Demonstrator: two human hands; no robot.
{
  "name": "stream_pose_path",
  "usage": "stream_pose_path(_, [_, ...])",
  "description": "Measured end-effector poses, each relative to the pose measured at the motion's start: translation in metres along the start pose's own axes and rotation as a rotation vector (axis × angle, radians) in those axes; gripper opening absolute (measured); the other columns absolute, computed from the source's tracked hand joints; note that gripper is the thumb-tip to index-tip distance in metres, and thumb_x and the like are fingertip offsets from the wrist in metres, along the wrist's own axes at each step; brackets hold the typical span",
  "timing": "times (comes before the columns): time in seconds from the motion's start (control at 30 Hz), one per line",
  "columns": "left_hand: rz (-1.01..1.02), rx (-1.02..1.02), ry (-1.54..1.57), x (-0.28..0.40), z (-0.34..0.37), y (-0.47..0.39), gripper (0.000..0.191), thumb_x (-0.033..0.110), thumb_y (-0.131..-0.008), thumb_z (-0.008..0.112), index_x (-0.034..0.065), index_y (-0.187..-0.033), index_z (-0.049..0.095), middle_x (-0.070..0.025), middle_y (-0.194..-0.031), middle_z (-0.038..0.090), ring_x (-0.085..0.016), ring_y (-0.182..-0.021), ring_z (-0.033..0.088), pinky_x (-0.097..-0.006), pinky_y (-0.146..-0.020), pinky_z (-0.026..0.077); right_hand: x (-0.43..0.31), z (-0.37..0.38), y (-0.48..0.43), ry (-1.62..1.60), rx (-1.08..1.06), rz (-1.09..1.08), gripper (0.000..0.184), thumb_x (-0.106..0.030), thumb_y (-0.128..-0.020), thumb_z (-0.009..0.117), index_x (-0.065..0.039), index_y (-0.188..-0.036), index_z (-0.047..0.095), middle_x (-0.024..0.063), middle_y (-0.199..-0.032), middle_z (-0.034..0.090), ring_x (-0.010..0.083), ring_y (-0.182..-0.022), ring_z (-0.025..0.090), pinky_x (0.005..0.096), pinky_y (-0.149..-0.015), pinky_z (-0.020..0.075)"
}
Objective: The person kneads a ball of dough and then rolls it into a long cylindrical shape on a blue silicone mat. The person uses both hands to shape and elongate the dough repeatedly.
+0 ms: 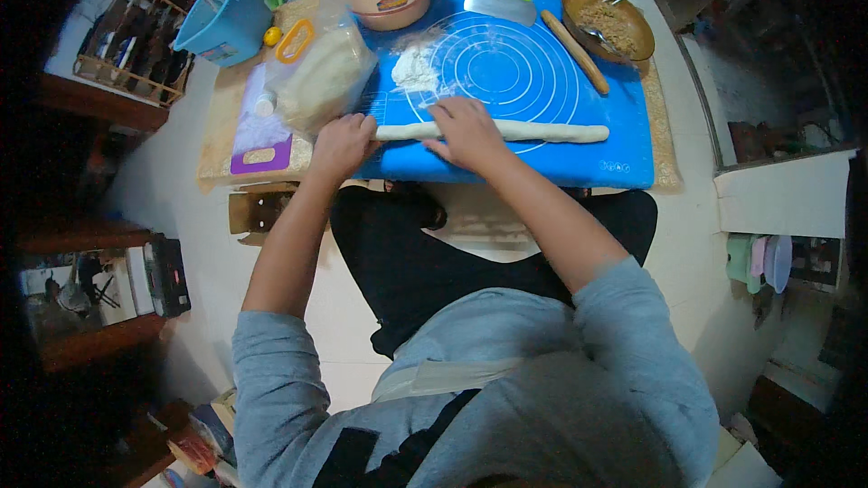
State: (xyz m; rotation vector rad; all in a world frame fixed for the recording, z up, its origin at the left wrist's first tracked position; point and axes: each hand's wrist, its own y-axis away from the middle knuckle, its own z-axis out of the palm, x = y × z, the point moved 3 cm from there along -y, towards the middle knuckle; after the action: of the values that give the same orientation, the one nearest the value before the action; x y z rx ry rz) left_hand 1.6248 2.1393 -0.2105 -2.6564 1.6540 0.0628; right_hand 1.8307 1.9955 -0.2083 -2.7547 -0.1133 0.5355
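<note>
A long rope of white dough (556, 131) lies across the near part of a blue silicone pastry mat (617, 149). My left hand (346, 139) is at the rope's left end, its fingers curled around it. Over the left half of the rope, my right hand (468, 130) has its fingers across the dough and the thumb spread on the near side; whether it grips or only presses cannot be told. A heap of flour (415, 69) is just beyond. Left of it rests a clear plastic bag of dough (322, 81), close to my left hand.
A wooden rolling pin (575, 53) lies beside a bowl of filling (641, 30) with utensils. At the back are a dough scraper (498, 5) and a pink bucket (390, 7). Leftward are a purple cutting board (254, 129), orange handle (294, 41), yellow fruit (272, 36) and blue basket (227, 27).
</note>
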Motion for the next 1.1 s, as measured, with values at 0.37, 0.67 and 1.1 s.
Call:
stream_pose_path(0.37, [0.072, 0.311, 0.306, 0.145, 0.021, -0.038, 0.074, 0.026, -0.094, 0.068, -0.0053, -0.155, 0.039, -0.0261, -0.163, 0.038, -0.043, -0.150, 0.037, -0.0536, -0.124, 0.030, 0.033, 0.005, 0.045, 0.231, 0.010, 0.245, 0.065, -0.043, -0.102, 0.057, 0.004, -0.147, 0.052, 0.0249, -0.156, 0.049, 0.0434, -0.146, 0.044, 0.0581, -0.121, 0.0317])
stream_pose_path(0.67, [0.064, 0.225, 0.255, 0.129, 0.019, -0.054, 0.068, 0.029, -0.102, 0.059, -0.0049, -0.156, 0.038, -0.0256, -0.164, 0.037, -0.042, -0.153, 0.034, -0.0530, -0.125, 0.028, 0.038, 0.005, 0.035, 0.243, 0.035, 0.275, 0.068, -0.045, -0.104, 0.053, 0.005, -0.150, 0.049, 0.0261, -0.160, 0.044, 0.0430, -0.150, 0.039, 0.0611, -0.122, 0.0267])
stream_pose_path(1.1, [0.061, 0.132, 0.228, 0.136, 0.019, -0.022, 0.072, 0.043, -0.106, 0.053, 0.0007, -0.161, 0.034, -0.0223, -0.171, 0.026, -0.041, -0.156, 0.029, -0.0524, -0.127, 0.024, 0.029, -0.011, 0.068, 0.249, -0.087, 0.266, 0.070, -0.044, -0.106, 0.051, 0.003, -0.157, 0.040, 0.0232, -0.167, 0.034, 0.0404, -0.155, 0.031, 0.0582, -0.125, 0.0230])
